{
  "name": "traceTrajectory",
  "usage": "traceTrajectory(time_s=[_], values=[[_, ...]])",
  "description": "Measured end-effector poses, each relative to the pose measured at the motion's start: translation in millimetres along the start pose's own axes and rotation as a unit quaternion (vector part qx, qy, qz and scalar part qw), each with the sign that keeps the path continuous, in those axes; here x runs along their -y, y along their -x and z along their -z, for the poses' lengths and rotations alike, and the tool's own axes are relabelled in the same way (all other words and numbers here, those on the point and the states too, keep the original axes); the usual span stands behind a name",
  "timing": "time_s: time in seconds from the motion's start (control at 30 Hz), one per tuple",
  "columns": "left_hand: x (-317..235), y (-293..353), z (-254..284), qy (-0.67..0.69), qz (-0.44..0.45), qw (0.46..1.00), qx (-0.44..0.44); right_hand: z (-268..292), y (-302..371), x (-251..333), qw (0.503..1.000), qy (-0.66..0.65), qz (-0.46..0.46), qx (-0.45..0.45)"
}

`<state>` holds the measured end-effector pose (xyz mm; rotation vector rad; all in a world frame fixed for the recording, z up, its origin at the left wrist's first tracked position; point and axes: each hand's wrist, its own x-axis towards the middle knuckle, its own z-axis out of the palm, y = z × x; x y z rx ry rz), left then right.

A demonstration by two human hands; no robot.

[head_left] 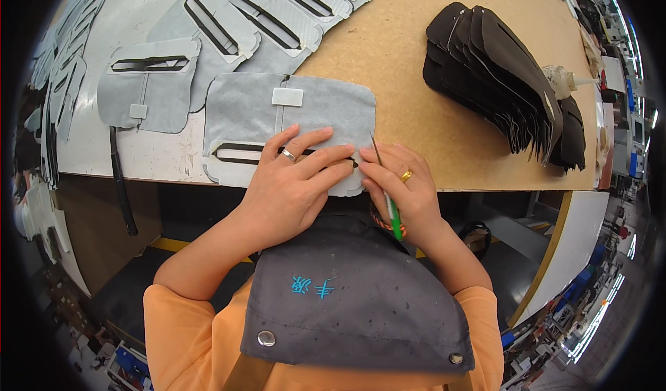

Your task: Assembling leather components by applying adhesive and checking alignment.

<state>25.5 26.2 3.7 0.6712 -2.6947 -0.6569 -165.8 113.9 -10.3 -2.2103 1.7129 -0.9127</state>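
Observation:
A grey leather-like panel [326,103] lies in front of me at the table's near edge. It carries a small white patch [287,97] and a long slot [236,153] edged in black. My left hand [295,172] rests on its lower part with fingers stretched out. At the panel's lower right corner is my right hand [406,183], its fingers closed round a thin pointed tool with a green handle [394,219]. The tool's dark tip points away from me, and the fingertips touch the panel's edge. What lies under both hands is hidden.
Similar grey panels [149,86] overlap at the left and far left. A stack of dark brown pieces [485,72] stands at the right beside a small bottle with a nozzle [558,81]. A black-handled tool [121,183] hangs over the table's near edge.

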Motion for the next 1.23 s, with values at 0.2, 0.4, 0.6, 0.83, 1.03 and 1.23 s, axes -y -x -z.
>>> traceTrajectory(time_s=[0.2, 0.4, 0.6, 0.83, 1.03, 1.23], values=[[-0.9, -2.4, 1.8, -0.016, -0.01, 1.0, 0.011, -2.9, 3.0, 2.2, 0.999, 0.036, -0.016, 0.006], [1.8, -1.9, -3.3, 0.006, 0.013, 1.0, 0.004, -5.8, 5.0, 0.7, 0.999, 0.029, -0.02, -0.006], [3.7, -2.6, -2.8, 0.033, 0.024, 0.999, -0.015, -5.6, 4.5, -0.3, 0.999, 0.031, -0.017, -0.009], [3.3, 2.4, -5.8, -0.047, -0.033, 0.998, -0.014, -6.0, 5.2, 0.9, 0.999, 0.037, -0.017, -0.011], [17.3, 8.3, 2.6, 0.251, 0.053, 0.962, -0.091, 0.1, 2.4, 5.8, 1.0, 0.01, -0.029, -0.001], [37.1, 20.5, 46.0, 0.16, 0.032, 0.987, 0.005, -0.9, 20.6, -11.8, 0.984, 0.1, 0.142, 0.049]])
